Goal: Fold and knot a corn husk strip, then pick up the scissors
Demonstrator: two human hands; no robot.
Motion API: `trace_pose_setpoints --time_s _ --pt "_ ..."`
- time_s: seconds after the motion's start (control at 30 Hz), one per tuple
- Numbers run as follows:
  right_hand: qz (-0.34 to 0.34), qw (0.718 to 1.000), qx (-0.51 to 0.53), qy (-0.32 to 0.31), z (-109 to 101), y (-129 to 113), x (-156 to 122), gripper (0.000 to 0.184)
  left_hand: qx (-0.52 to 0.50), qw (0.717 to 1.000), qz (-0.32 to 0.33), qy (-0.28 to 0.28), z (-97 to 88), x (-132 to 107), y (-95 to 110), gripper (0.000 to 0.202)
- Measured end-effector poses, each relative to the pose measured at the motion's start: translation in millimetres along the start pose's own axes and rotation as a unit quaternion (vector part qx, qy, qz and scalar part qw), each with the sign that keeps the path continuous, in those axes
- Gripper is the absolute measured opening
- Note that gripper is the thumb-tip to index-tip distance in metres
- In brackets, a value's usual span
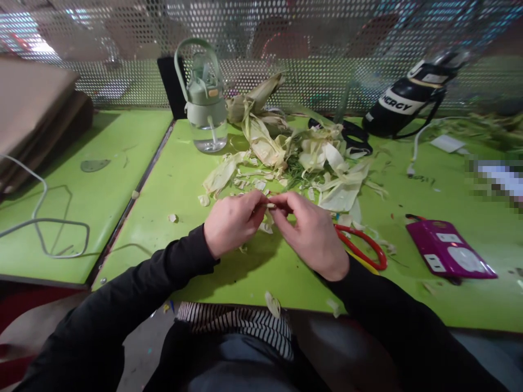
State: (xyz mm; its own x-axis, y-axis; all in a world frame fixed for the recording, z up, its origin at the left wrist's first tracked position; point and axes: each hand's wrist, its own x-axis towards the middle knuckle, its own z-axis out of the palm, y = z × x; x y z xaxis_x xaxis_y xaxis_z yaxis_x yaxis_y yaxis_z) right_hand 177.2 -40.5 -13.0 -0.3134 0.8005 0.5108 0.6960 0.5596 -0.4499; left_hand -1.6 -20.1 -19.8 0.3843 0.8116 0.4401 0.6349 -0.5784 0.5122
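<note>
My left hand [235,220] and my right hand [308,231] meet over the table, fingertips pinched on a small pale piece of husk [269,206]. Most of that piece is hidden by the fingers. Just beyond them lies a loose heap of corn husks [265,141], with torn scraps and green shreds mixed in. A broad husk leaf [345,188] rests to the right of the heap. Beside my right wrist is a red loop handle [379,253] with yellow along it; the rest of this tool is covered by my arm.
A green-lidded water bottle [206,117] and a black flask [402,100] stand by the perforated screen [134,32]. Black looped handles [359,139] lie behind the husks. At right is a purple power socket [449,250]; at left, cardboard [32,103] and a bent wire [61,220].
</note>
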Motion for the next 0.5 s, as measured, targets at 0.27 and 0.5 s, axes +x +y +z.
trace_pose_setpoints --time_s 0.27,0.5 --pt "-0.032 0.999 -0.024 0.012 -1.8 -0.6 -0.2 0.008 -0.02 1.0 -0.001 -0.012 -3.3 2.6 -0.9 0.015" --pt "-0.008 0.999 0.044 0.026 -7.4 0.8 0.5 0.005 -0.198 0.973 -0.087 -0.075 -19.5 5.8 4.0 0.008"
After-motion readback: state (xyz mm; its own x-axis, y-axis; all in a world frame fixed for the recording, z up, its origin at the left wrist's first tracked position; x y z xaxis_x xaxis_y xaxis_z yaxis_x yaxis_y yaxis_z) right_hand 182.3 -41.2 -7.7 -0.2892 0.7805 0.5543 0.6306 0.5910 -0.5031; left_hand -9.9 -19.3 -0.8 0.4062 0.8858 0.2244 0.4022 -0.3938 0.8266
